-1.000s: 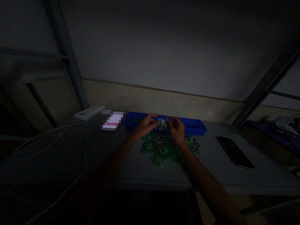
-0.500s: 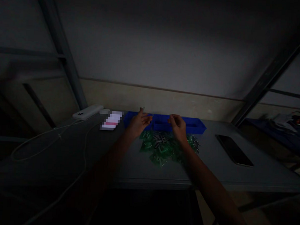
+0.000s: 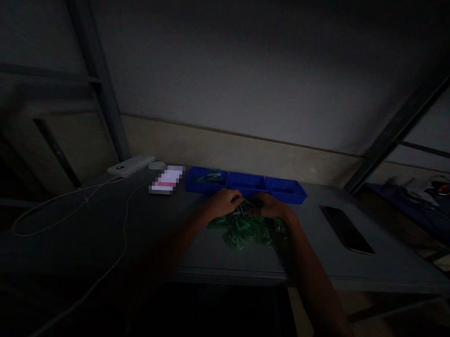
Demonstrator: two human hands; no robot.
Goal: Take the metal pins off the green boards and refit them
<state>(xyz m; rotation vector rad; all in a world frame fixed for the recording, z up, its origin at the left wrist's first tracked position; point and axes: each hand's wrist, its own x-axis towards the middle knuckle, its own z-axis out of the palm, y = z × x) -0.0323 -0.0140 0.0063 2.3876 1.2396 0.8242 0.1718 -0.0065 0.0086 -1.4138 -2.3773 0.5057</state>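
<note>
Left hand [image 3: 224,202] and right hand [image 3: 271,206] are both down at the far edge of the pile, facing each other close together, with a small gap between the fingertips. Fingers on both are half-curled, thumbs inward. Fingertips touch or sit just above the grey pieces [image 3: 241,209] there; too dark to tell whether either hand is gripping one.

Pile is on the worktop [image 3: 191,246], just in front of the blue tray [image 3: 205,188]. It's a loose heap: thin, crinkled, see-through green bags [image 3: 239,236] with some shine on the folds, plus slim grey pieces, stick-like, metallic-looking, lying at all angles. Some show through the green film.

Tray is smooth, plastic-looking, long and low, three box-shaped sections in a row with sloped walls. Left section holds a few clear packets [image 3: 213,175], glossy, pale contents.

Worktop is flat, dull grey, straight front edge. Right side: dark phone [image 3: 347,229], flat slab, rounded corners, lying at a slant well apart from the pile. Left side: a lit screen [image 3: 167,180], pixelated, near the tray; beyond it a white box [image 3: 131,166] with rounded edges. Thin pale cable [image 3: 125,224] loops across the worktop and over its front edge.
</note>
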